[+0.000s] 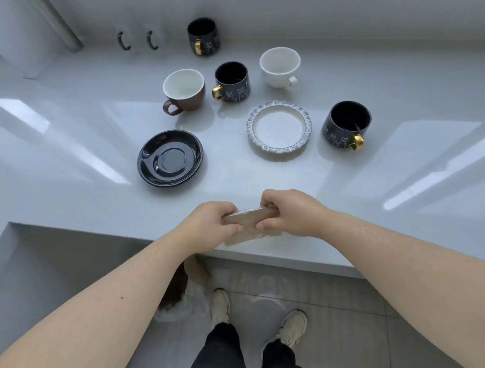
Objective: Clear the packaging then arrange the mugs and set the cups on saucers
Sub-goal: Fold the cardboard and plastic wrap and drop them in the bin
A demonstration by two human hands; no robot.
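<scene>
Packaging [247, 222] pinched between left hand [209, 225] and right hand [290, 213] | above table [59, 157] edge | saucers [170, 158] bare

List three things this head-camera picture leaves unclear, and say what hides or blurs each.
1. Head view: the packaging is mostly covered by the left hand and right hand, so its full shape is hidden.
2. Head view: the thing on the floor is partly behind the left forearm and blurred.
3. Head view: the drawings on the far mug are too small to read.
</scene>
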